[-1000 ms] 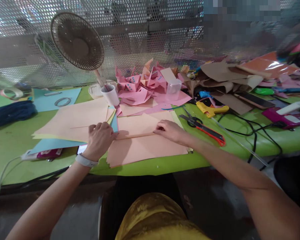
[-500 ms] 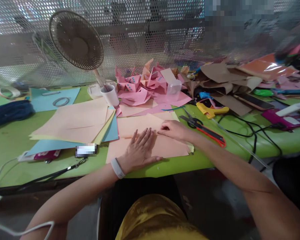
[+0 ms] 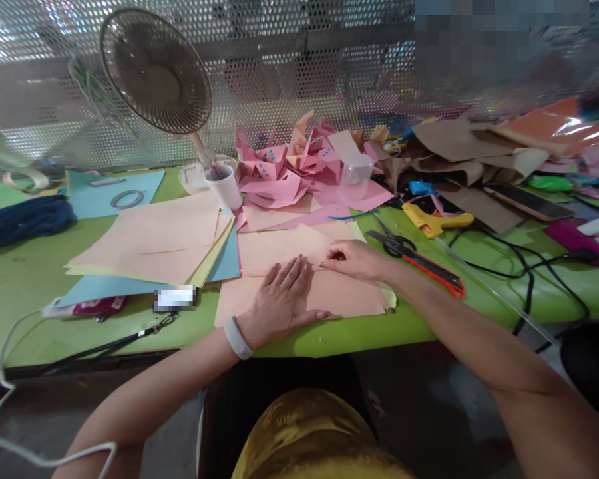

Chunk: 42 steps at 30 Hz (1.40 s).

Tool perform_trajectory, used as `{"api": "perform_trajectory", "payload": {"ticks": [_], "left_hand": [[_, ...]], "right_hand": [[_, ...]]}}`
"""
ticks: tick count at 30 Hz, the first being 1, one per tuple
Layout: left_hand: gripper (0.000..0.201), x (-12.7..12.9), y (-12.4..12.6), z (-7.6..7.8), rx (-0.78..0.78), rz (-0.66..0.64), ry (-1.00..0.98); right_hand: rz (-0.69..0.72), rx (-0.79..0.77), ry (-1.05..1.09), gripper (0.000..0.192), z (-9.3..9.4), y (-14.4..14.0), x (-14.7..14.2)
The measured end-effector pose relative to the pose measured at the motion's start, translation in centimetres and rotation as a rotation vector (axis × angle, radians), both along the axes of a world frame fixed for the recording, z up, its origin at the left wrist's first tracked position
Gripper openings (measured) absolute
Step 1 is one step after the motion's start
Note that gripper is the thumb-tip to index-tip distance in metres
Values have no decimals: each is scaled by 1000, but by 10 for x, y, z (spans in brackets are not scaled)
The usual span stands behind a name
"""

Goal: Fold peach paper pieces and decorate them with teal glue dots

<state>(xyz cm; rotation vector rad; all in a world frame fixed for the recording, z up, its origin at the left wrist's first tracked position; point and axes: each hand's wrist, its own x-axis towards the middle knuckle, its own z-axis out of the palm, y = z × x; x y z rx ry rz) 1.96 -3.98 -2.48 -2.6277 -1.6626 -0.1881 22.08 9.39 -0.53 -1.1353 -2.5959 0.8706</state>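
Observation:
A peach sheet of paper (image 3: 347, 295) lies in front of me, with a straight edge or crease running across it between my hands. Pressed flat on its lower part is my left hand (image 3: 282, 299), fingers spread, a pale band round the wrist. My right hand (image 3: 353, 259) rests just to the right, its fingertips pinched together on the paper at that edge. Whether the sheet is folded or several sheets overlap, I cannot tell. Scissors (image 3: 394, 241) and an orange-and-black utility knife (image 3: 434, 269) lie just beyond my right wrist.
Left stands a stack of peach sheets (image 3: 144, 233) over yellow and blue ones. Behind are a white cup (image 3: 224, 188), a fan (image 3: 157, 80) and folded pink paper pieces (image 3: 274, 189). A yellow glue gun (image 3: 429, 221), black cables (image 3: 519, 259) and a phone (image 3: 529, 201) lie right.
The view has shifted slightly, so the scene sits a little differently in the picture. Both hands keep nearly the same place on the paper.

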Motion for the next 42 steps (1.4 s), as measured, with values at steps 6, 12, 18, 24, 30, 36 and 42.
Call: {"api": "perform_trajectory", "payload": {"ticks": [6, 12, 18, 24, 30, 36, 42], "left_hand": [[97, 0, 0, 1, 25, 6, -22], [91, 0, 1, 3, 51, -23, 6], [89, 0, 2, 4, 73, -28, 7], [89, 1, 2, 5, 96, -44, 32], [83, -2, 2, 3, 132, -64, 3], [81, -3, 3, -2, 125, -75, 37], [79, -1, 2, -1, 122, -54, 25]], "right_hand": [[19, 10, -14, 25, 1, 2, -1], [0, 33, -76, 24, 6, 4, 9], [-47, 97, -172, 26, 14, 4, 36], [-202, 227, -249, 29, 33, -4, 60], [20, 576, 1, 54, 13, -49, 15], [238, 475, -107, 88, -22, -62, -8], [234, 474, -122, 87, -23, -58, -3]]}}
